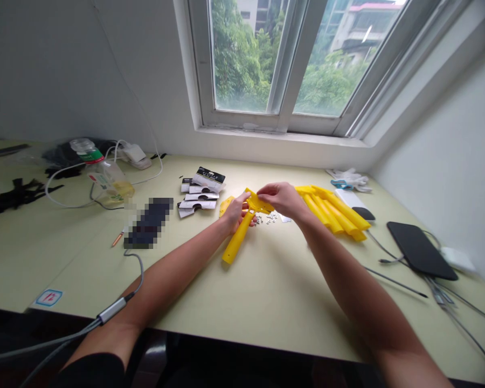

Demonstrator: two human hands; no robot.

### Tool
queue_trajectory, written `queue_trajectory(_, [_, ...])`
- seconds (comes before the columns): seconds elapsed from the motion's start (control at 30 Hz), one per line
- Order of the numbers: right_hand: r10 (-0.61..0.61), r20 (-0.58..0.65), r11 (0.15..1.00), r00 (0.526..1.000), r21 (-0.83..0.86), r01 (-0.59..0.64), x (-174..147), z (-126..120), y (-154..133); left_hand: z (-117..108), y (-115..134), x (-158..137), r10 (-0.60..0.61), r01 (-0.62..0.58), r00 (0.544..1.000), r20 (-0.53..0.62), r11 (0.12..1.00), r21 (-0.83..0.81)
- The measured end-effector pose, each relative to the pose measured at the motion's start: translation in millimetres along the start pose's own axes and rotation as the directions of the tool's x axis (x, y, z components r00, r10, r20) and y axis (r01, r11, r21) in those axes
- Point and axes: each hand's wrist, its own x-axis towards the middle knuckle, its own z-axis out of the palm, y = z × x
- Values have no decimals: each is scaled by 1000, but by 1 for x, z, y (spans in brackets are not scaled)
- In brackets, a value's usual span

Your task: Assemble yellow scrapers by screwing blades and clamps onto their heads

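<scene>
A yellow plastic scraper [238, 237] with a wide head and a long handle is held above the table, its handle slanting down toward me. My left hand [235, 214] is closed around the head and neck, thumb on top. Over the right part of the head, my right hand [282, 198] has its fingertips pinched together; whether a small part is between them is hidden. Small metal screws and nuts [271, 217] lie on the table just behind the scraper. Another yellow piece [225, 206] is partly hidden behind my left hand.
Several yellow handles [334, 213] are piled to the right. Black-and-white card packs [202, 189] are stacked at back left. A pixelated dark device [150, 223], a plastic bottle [111, 180] and cables lie left. White gloves [351, 179] and a black tablet-like slab [421, 250] lie right.
</scene>
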Motion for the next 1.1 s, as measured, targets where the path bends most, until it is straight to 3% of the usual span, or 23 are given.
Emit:
queue_trajectory(0.43, [-47, 13, 989, 999, -141, 49, -1, 4, -1, 4, -2, -3, 93, -97, 994, 63, 994, 53])
queue_trajectory(0.6, [6, 30, 997, 1000, -79, -4, 4, 1, 8, 5, -2, -4, 135, -140, 985, 110, 989, 48])
queue_trajectory(0.77, [74, 154, 997, 985, 13, -77, 4, -7, 10, 6, -2, -6, 140, -150, 980, 144, 987, 59])
queue_trajectory(1.1, [53, 213, 995, 976, 74, -70, 5, -7, 17, 3, -4, -5, 163, -186, 962, 219, 978, 91])
